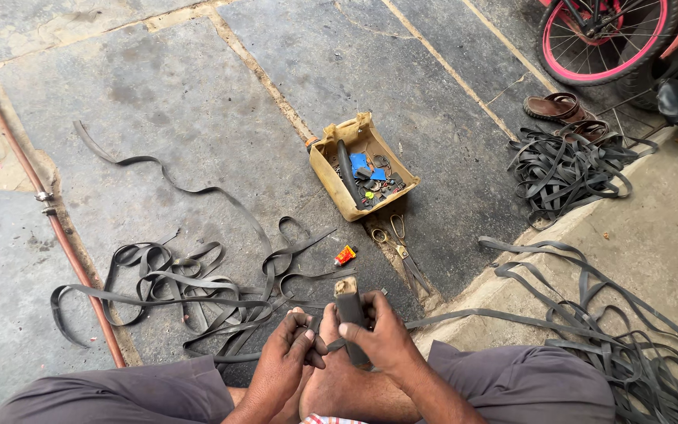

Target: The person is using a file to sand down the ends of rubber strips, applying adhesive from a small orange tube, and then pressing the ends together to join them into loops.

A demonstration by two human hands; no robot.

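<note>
The right hand [386, 334] grips a wooden block [349, 310] wrapped in black rubber, its long axis pointing away from the body; the left hand [286, 357] pinches a rubber strip [331, 344] beside it (above the foot [339, 377]).

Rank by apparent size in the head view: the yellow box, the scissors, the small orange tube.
1. yellow box, largest.
2. scissors, clearly smaller.
3. small orange tube, smallest.
All lie at similar distance on the floor, so the order seems safe.

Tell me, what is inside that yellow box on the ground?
The open yellow cardboard box holds a long black rubber tube piece, blue bits and a heap of small dark metal parts. Whatever lies beneath that heap is covered.
</note>
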